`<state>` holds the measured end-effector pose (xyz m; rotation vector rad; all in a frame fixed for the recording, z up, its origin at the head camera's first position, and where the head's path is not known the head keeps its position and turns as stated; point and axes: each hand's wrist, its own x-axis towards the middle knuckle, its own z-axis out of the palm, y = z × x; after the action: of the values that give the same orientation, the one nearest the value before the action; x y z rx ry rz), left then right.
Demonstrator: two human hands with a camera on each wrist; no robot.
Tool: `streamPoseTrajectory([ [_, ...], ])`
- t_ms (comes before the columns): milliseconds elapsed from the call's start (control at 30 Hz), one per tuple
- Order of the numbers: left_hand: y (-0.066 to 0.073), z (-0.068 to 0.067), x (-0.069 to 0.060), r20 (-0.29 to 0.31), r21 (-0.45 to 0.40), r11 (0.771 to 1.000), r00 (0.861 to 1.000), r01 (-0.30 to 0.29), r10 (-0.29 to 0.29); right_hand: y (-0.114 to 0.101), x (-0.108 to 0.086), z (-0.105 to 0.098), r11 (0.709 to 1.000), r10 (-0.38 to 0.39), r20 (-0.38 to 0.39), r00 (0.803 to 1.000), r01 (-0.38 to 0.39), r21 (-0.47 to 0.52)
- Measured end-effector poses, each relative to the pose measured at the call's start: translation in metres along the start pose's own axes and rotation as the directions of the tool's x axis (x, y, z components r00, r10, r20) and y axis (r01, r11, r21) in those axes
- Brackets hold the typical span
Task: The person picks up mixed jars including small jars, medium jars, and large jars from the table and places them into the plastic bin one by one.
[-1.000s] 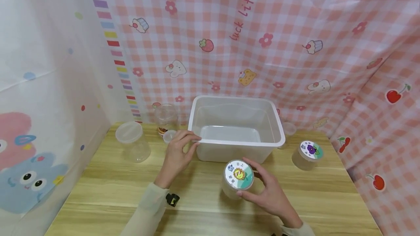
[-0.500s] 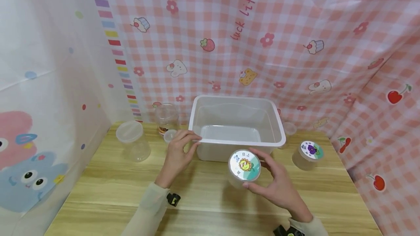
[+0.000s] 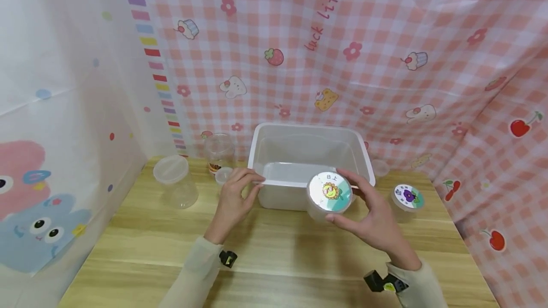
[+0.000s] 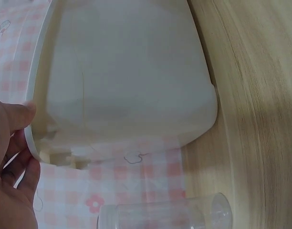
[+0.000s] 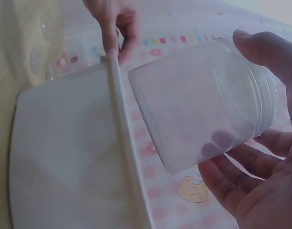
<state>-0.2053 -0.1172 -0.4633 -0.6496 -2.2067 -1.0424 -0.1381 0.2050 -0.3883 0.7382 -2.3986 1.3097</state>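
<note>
My right hand [image 3: 376,217] grips the sunflower-lidded jar [image 3: 329,193] above the table [image 3: 274,265], at the white bin [image 3: 282,197]'s five o'clock; my left hand [image 3: 233,201] pinches its rim [image 3: 284,184] at eight o'clock; a purple-flower jar [image 3: 408,198] stands at four.

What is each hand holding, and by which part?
The right hand grips the clear jar by its sides near the lid; the left hand pinches the bin's near-left rim.

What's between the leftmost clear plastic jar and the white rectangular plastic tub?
Head view: a printed clear plastic jar, a small clear round container, and the left hand.
</note>
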Motion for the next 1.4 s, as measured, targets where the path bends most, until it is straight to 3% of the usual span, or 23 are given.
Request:
streamPoseTrajectory([
  [333, 0.003, 0.001, 0.002, 0.014, 0.004, 1.0, 1.0, -0.001, 0.001, 0.006, 0.024, -0.02, 0.982, -0.017, -0.047, 0.999, 0.008, -0.186],
  [600, 0.002, -0.001, 0.001, 0.027, 0.0, 1.0, 1.0, 0.009, -0.009, 0.011, 0.041, -0.032, 0.969, -0.009, -0.042, 0.999, -0.002, -0.249],
  [867, 0.002, -0.002, 0.001, 0.031, 0.0, 1.0, 0.999, 0.013, -0.013, 0.024, 0.061, -0.039, 0.956, 0.034, 0.024, 0.999, -0.026, -0.293],
  [1033, 0.002, -0.001, 0.001, 0.023, 0.0, 1.0, 1.0, 0.007, -0.007, 0.029, 0.073, -0.041, 0.928, 0.051, 0.071, 0.996, -0.021, -0.371],
  [1200, 0.002, -0.001, 0.001, 0.022, -0.001, 1.0, 1.0, 0.005, -0.005, 0.033, 0.082, -0.042, 0.9, 0.112, 0.136, 0.984, -0.042, -0.434],
  [1400, 0.003, -0.002, 0.001, 0.022, 0.002, 1.0, 1.0, 0.007, -0.007, 0.037, 0.091, -0.043, 0.889, 0.167, 0.2, 0.965, -0.06, -0.453],
])
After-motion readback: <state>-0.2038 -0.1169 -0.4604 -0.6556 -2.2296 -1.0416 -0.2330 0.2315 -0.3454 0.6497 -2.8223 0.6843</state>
